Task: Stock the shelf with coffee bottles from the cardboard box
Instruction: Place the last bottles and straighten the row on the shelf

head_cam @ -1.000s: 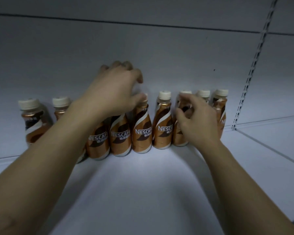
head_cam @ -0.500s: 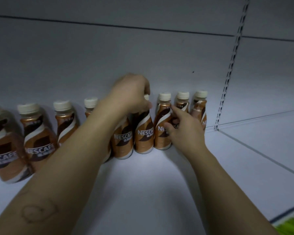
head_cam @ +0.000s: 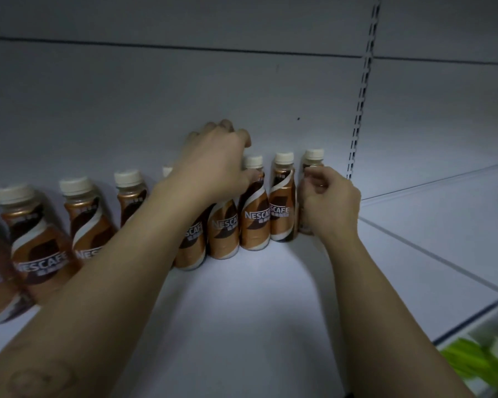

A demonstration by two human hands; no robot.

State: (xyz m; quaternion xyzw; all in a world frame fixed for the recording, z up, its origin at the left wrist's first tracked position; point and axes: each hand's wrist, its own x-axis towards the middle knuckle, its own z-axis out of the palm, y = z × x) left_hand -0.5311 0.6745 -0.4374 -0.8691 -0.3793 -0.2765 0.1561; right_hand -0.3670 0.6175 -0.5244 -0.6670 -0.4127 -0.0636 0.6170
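A row of Nescafé coffee bottles [head_cam: 253,209] stands along the back wall of the white shelf [head_cam: 242,311], upright with cream caps, and ends just left of the slotted upright rail [head_cam: 360,110]. Far from the rail, the leftmost bottles look blurred and lean toward the frame edge. Nearer the rail, the left hand [head_cam: 213,165] reaches over the row and covers the top of a bottle [head_cam: 223,231] three places short of the last one; its fingers curl down behind the cap, so whether it grips the cap cannot be told. Next come two free-standing bottles. Closest to the rail, the right hand [head_cam: 329,202] is wrapped round the end bottle [head_cam: 314,158], thumb and forefinger pinched at its neck. Below the rail, at the shelf's front corner, lies something green [head_cam: 469,360], blurred.
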